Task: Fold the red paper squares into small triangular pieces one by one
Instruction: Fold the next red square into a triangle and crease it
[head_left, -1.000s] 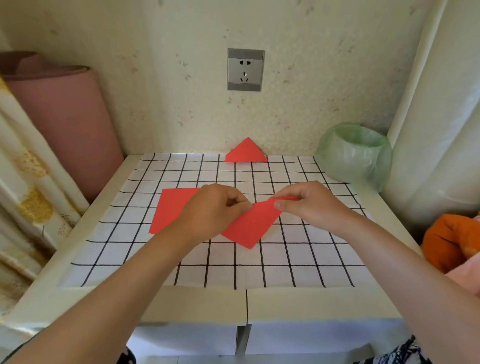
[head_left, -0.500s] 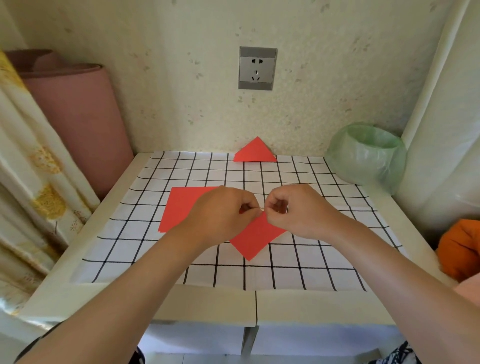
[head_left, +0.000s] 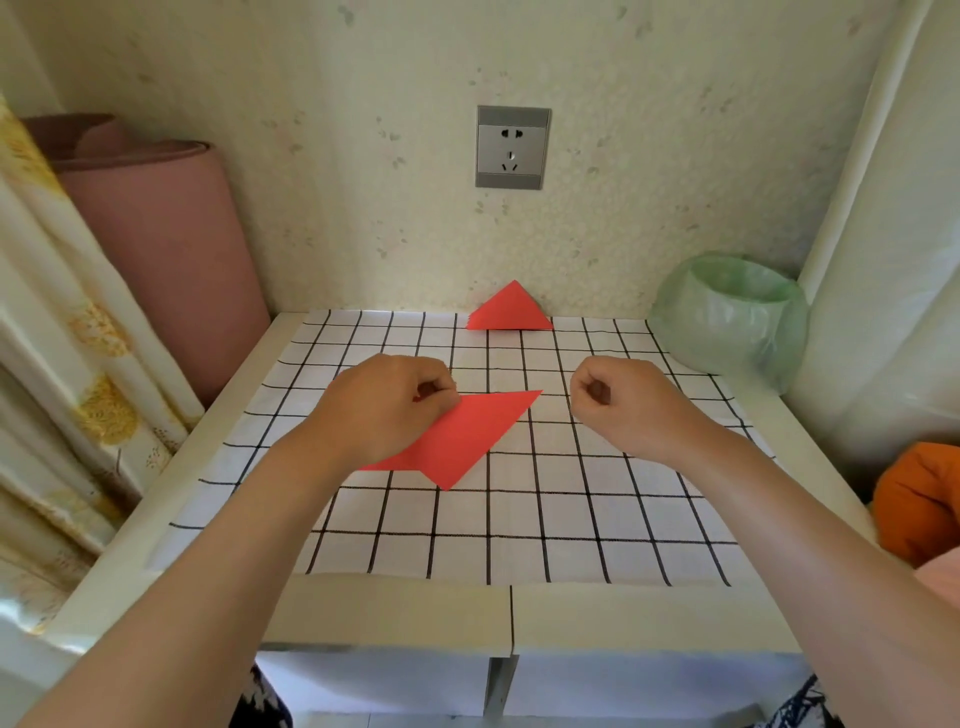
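A red paper (head_left: 470, 436), folded into a triangle-like shape, lies flat on the black-and-white grid mat (head_left: 571, 519) in the middle of the table. My left hand (head_left: 387, 408) has curled fingers and pinches the paper's upper left corner; it covers that end of the sheet. A red sliver (head_left: 389, 464) of another sheet shows beneath my left wrist. My right hand (head_left: 621, 402) hovers as a loose fist to the right of the paper, apart from it and holding nothing. One finished red triangle (head_left: 511, 312) leans at the back by the wall.
A green plastic-lined bin (head_left: 727, 317) stands at the back right corner. A pink roll (head_left: 166, 249) and a curtain (head_left: 62, 364) flank the left side. An orange cloth (head_left: 919, 499) lies off the right edge. A wall socket (head_left: 511, 148) is above the table.
My right hand let go of the paper's corner and drew away to the right. The sheet now lies flat, folded over, with only my left hand on it.
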